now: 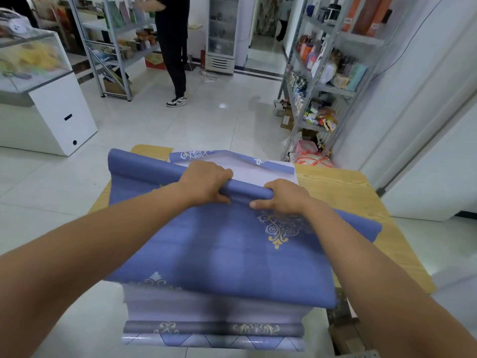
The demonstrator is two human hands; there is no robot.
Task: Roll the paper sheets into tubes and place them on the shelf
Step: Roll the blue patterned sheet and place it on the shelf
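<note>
A large blue paper sheet point(222, 257) with white and gold ornaments lies across a wood-grain table point(343, 187). Its far edge is curled over into a loose roll point(154, 169) that runs from left to right. My left hand point(206, 180) grips the roll near its middle, fingers curled over the top. Just to the right, my right hand point(284, 198) grips the same roll, thumb underneath. More sheets point(214, 311) lie stacked under the blue one, with pale backs and patterned edges showing at the near end. Another curled sheet point(232, 157) lies beyond my hands.
A metal shelf unit point(322, 81) full of goods stands to the right of the table. Another shelf unit point(116, 42) stands at the back left, with a person in black point(173, 47) beside it. A white glass-topped counter point(44, 99) is on the left. Tiled floor surrounds the table.
</note>
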